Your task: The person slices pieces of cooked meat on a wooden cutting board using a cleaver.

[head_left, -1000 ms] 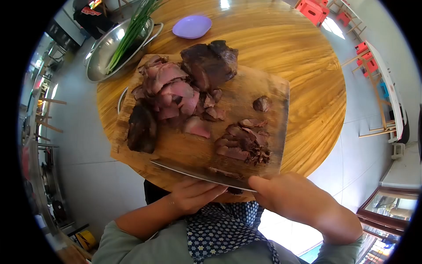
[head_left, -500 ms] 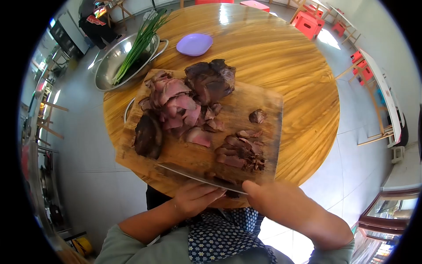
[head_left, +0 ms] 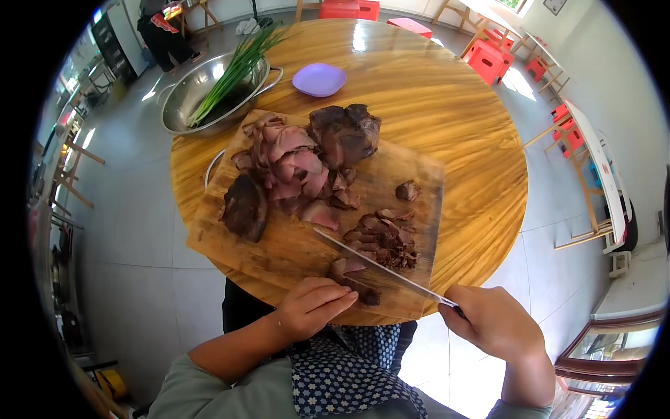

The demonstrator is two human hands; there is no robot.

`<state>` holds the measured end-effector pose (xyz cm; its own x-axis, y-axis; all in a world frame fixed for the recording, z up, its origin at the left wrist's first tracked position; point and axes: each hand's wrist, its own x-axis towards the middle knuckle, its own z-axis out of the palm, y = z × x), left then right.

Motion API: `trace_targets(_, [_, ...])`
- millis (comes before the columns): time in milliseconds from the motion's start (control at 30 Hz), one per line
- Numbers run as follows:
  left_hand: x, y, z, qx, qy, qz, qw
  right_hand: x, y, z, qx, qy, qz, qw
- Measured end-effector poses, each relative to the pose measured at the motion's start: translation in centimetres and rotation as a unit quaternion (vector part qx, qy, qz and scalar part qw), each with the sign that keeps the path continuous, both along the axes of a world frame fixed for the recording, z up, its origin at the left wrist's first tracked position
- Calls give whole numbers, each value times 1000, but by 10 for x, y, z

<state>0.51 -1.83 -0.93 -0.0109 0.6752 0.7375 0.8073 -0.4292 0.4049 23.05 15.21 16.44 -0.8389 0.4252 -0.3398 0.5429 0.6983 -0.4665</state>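
My right hand is wrapped round the dark handle of a kitchen knife, held beyond the cutting board's right front corner. The blade slants up and left over the wooden cutting board. With fingers pressed together, my left hand lies at the board's front edge against a small piece of cooked meat. Small cut slices lie behind the blade. Further back are a heap of pink meat slices, a dark meat chunk and a larger chunk.
A steel basin holding green stalks stands at the round wooden table's back left. Beside it sits a purple plate. Red stools and a white table stand beyond. Another person is at the far left.
The knife has moved right and away from my left hand, swinging to a steeper slant. My right hand has shifted right. The small meat piece now shows more fully, and the camera view has shifted slightly.
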Motion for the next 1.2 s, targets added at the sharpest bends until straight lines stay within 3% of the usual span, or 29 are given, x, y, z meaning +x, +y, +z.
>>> trace_targets(633, [-6, -3, 1, -21, 23, -10, 999, -4, -8, 8, 11, -111, 97, 989])
trace_targets(800, [-7, -4, -3, -37, -12, -28, 999, 3, -8, 33, 2, -241, 72, 968])
trace_targets(900, [-10, 0, -3, -42, -16, -42, 998, 4, -4, 29, -29, -160, 40, 986])
trace_targets(1033, [-13, -1, -3, -51, -3, -41, 998, -9, 10, 19, -62, -170, 58, 982])
trace_targets(1100, [-12, -2, 1, -61, 5, -24, 998, -19, 14, 13, -117, -245, 117, 955])
trace_targets(1200, [-12, -3, -4, -68, 11, -13, 998, -38, 14, 4, -91, -220, 101, 966])
